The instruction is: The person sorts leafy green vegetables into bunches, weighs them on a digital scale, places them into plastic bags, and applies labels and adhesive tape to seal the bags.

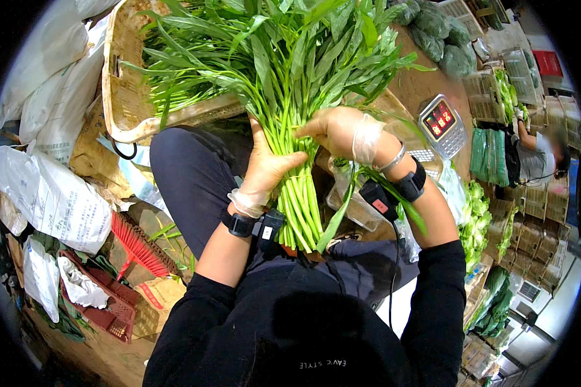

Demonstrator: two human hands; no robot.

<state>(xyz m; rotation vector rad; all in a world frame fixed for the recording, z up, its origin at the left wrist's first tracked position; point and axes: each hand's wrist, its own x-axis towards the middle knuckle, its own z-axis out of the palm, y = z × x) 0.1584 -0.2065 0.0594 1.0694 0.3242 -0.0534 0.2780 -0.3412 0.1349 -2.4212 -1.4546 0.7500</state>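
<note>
— Two hands on one bundle of leafy green stalks (290, 129), centre of the frame?

— Yes. The left hand (265, 164) has its grip clenched round the stems; the right hand (339, 129) pinches stalks at the bundle's right side.

— How far along?

— Stems look gathered and even at the bottom, untied as far as I can see. More greens lie in the woven basket (119, 84), upper left; a scale (440, 122) waits at right.

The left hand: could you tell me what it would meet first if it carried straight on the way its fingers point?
The left hand already wraps the bundle of green stalks; pushing on rightward, it would probably meet the right hand just beyond, though depth is unclear.
</note>
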